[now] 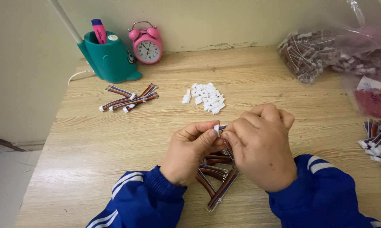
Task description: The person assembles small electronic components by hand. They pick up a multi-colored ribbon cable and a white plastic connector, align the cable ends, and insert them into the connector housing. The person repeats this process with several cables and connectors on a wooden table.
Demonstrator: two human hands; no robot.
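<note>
Both hands meet over the near middle of the pale wood-grain tabletop [114,139]. Left hand [189,152] is pinched narrow, thumb and forefinger closed on a small white plastic connector housing [216,128]. Right hand [260,145] is curled tight, fingertips pressed to the same housing and to the end of a short multicoloured ribbon wire lead [222,126] that meets it; the exact grip on the wire is hidden by the fingers. Below and between the hands, a loose bundle of striped multicoloured wire leads [218,185] lies on the tabletop, partly covered by the right palm. Blue sleeves with white stripes [135,198] on both wrists. Further back at centre, a small heap of white plastic connector housings [205,98], well apart from the hands. Back left, a few finished striped wire leads with white end plugs [129,98] lie crossed over each other. Behind them, a teal plastic lamp base and pen holder [110,59] with a pink highlighter pen [99,31] in it, and just beside that a pink twin-bell alarm clock [147,43] against the wall. Back right, clear plastic bags of wire leads [313,55]. Right edge, another batch of striped leads with white plugs [378,141], partly cut off by the frame.
</note>
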